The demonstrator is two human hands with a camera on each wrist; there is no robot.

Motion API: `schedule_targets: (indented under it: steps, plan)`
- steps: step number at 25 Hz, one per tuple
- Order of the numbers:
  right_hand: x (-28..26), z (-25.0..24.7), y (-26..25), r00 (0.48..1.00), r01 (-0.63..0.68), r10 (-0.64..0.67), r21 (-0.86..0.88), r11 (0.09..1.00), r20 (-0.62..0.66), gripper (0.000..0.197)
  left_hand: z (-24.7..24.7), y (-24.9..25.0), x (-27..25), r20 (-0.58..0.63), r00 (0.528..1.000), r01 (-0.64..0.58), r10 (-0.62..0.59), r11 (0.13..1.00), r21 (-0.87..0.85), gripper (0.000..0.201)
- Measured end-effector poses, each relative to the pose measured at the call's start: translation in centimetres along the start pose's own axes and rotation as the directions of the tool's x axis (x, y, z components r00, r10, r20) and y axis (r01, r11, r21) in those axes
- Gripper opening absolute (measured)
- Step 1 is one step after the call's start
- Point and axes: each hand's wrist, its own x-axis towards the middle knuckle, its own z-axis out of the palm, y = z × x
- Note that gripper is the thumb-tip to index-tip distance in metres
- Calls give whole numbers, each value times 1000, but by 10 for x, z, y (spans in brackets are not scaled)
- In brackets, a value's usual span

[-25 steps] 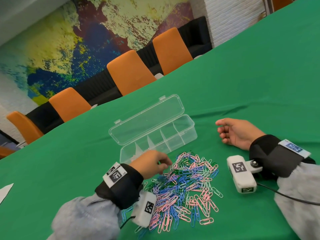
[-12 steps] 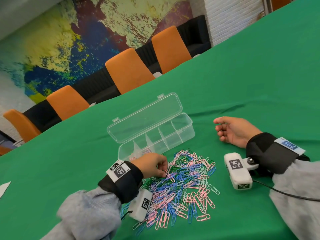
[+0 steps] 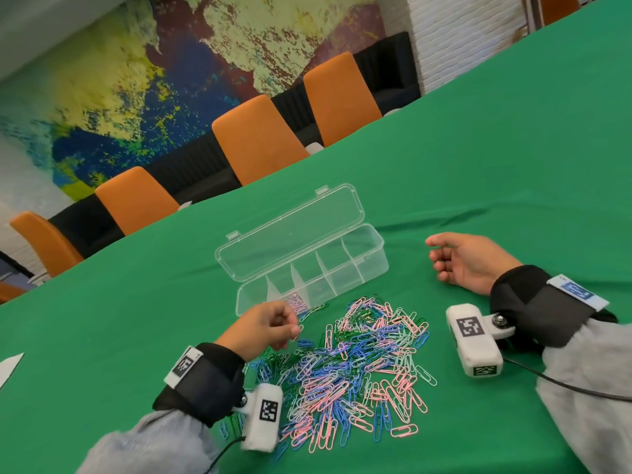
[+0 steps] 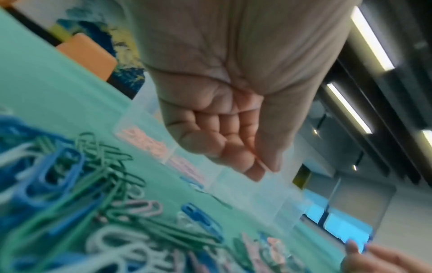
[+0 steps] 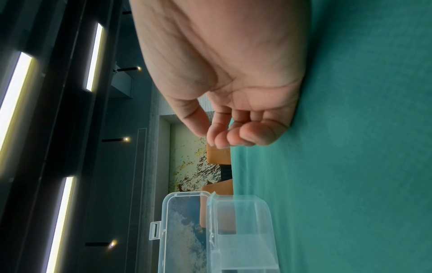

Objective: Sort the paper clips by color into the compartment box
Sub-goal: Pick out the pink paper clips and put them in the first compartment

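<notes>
A heap of pink, blue, green and white paper clips [image 3: 359, 364] lies on the green table. Behind it stands the clear compartment box [image 3: 372, 265] with its lid open; a few pink clips [image 3: 294, 297] lie in its left part. My left hand [image 3: 290, 328] hovers at the heap's left rim, just in front of the box. Its fingers are curled and seem to pinch one pale clip. In the left wrist view the fingers [image 4: 233, 147] fold tightly into the palm. My right hand [image 3: 441, 258] rests on the cloth right of the box, loosely curled and holding nothing.
Orange chairs [image 3: 256, 138] line the table's far edge. A white paper corner [image 3: 8, 366] shows at the left edge. A black cable [image 3: 564, 384] trails from the right wrist camera. Bare green cloth [image 3: 478, 148] stretches behind and right of the box.
My left hand has lifted off the heap and drawn back to the left, fingers closed together. The right hand has stayed where it was.
</notes>
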Motion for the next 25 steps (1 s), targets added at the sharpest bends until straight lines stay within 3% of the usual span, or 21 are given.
schedule_targets:
  steps: [3, 5, 7, 9, 10, 11, 12, 15, 17, 19, 20, 21, 23, 25]
  plan:
    - [3, -2, 2, 1000, 4, -4, 5, 1000, -4, 14, 0, -5, -10, -120, 991, 0, -63, 884, -468, 12]
    - [1, -3, 2, 1000, -2, 2, -5, 1000, -7, 12, 4, -4, -17, -117, 990, -24, -83, 707, -707, 25]
    - [-3, -4, 2, 1000, -4, 4, 2, 1000, 14, 12, 9, -4, -19, -88, 993, -43, -78, 457, -888, 39]
    - [-7, -1, 0, 998, -3, 6, -35, 999, 69, 61, 8, -8, -18, -56, 994, -40, -97, 158, -987, 30]
    - [-10, 0, -3, 996, 19, -14, -58, 998, 85, 78, 7, -9, -16, -29, 994, -25, -107, 41, -999, 22]
    - [-11, 3, -8, 994, 54, -44, -100, 994, 105, 82, 7, -11, -14, -7, 995, -12, -104, -54, -998, 18]
    - [-14, 10, -12, 987, 89, -68, -144, 986, 144, 72, 7, -12, -13, 9, 996, -2, -93, -110, -994, 18]
    - [-30, 50, -26, 962, 204, -113, -386, 900, 247, 5, 11, -21, -9, 24, 998, 13, -57, -186, -983, 33]
    - [-32, 78, -25, 925, 328, -60, -706, 628, 376, 10, 15, -26, -8, 50, 998, 41, -42, -193, -980, 44]
    - [-30, 105, -20, 875, 452, 119, -881, 141, 469, 11, 19, -29, -7, 71, 997, 61, -38, -210, -976, 50]
    - [-27, 117, -14, 855, 508, 190, -854, -112, 483, 14, 19, -30, -7, 73, 996, 63, -45, -209, -976, 52]
    - [-25, 129, -7, 844, 536, 230, -786, -309, 485, 19, 19, -31, -6, 75, 996, 62, -55, -208, -976, 53]
    - [-21, 147, 8, 843, 534, 243, -697, -479, 480, 23, 18, -32, -5, 90, 994, 76, -69, -185, -980, 54]
    - [-13, 157, 19, 858, 506, 238, -669, -545, 455, 20, 19, -33, -3, 115, 991, 100, -74, -182, -978, 56]
